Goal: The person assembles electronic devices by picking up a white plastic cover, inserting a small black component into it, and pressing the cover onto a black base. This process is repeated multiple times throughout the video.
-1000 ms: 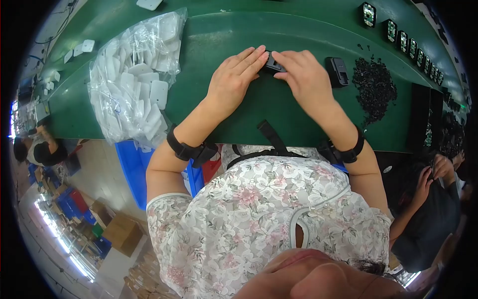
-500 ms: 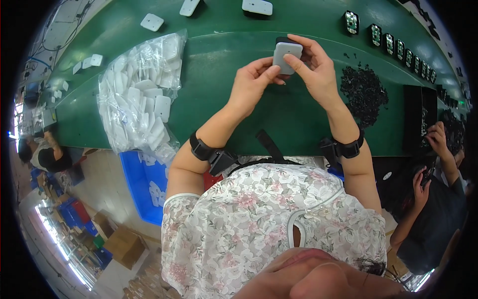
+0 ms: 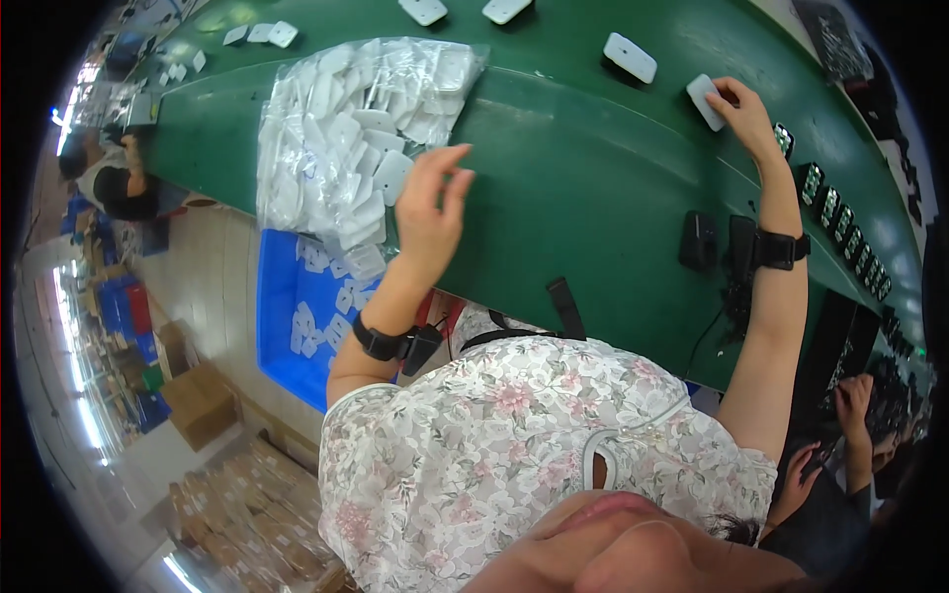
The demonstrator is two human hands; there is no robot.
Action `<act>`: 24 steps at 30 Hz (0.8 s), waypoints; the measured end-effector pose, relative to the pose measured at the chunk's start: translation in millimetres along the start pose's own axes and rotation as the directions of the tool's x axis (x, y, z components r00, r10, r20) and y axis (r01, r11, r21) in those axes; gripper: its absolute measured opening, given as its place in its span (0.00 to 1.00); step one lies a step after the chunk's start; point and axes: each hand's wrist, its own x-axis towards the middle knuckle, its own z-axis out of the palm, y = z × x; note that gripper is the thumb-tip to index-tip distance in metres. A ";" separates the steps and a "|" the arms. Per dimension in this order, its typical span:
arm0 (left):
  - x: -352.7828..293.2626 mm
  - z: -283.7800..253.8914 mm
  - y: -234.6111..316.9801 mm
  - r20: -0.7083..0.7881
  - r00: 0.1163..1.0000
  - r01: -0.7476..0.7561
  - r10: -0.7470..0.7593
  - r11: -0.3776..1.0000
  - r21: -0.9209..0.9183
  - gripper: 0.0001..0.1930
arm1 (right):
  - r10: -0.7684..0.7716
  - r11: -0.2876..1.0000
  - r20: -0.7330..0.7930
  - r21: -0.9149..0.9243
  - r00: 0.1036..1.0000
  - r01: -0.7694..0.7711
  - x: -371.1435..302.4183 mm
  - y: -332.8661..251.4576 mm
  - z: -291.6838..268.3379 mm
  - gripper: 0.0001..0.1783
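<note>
My right hand [image 3: 746, 114] is stretched out to the far right, its fingers and thumb gripping the edge of a white rounded plastic case [image 3: 703, 103] at the green table's surface. Whether the case rests fully on the table I cannot tell. My left hand [image 3: 431, 212] hovers beside a clear plastic bag [image 3: 465, 74] full of white plastic covers [image 3: 341, 148]; it holds nothing and its fingers are apart. A similar white-topped case with dark sides [image 3: 631, 57] sits left of my right hand, and two more white cases [image 3: 508, 9] lie farther left along the table.
Black housings with green circuit boards [image 3: 830, 212] line the right side. A blue bin [image 3: 282, 361] with white pieces stands below the table's edge. My right forearm passes over small black parts [image 3: 736, 301]. A co-worker's hands [image 3: 852, 403] are at the lower right.
My hands have parted: the right carried the white case out to the far right, while the left moved left, empty, toward the bag. The whole view has turned and shifted.
</note>
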 end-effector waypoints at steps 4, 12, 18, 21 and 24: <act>-1.5 -43.5 -29.1 -0.209 0.973 0.132 -0.096 0.977 0.167 0.11 | -0.090 0.988 -0.375 -0.150 0.923 0.035 -19.7 -27.9 -8.1 0.20; -1.3 -67.0 -66.4 -0.008 0.998 -0.049 0.069 0.788 0.614 0.10 | -0.341 0.876 -0.720 -0.010 0.605 0.481 -187.6 -197.9 -9.2 0.16; 15.0 -46.4 -95.9 0.186 0.982 -0.164 0.040 0.676 0.718 0.17 | -0.185 0.864 -0.719 0.206 0.670 0.460 -233.8 -179.4 -41.0 0.17; 17.0 -35.5 -104.8 0.239 0.970 -0.206 0.028 0.617 0.760 0.21 | -0.103 0.851 -0.683 0.316 0.723 0.420 -224.6 -194.2 -32.2 0.17; 13.2 -31.6 -123.0 0.250 0.968 -0.192 -0.008 0.620 0.761 0.22 | 0.004 0.816 -0.668 0.432 0.744 0.383 -223.5 -195.3 -29.1 0.18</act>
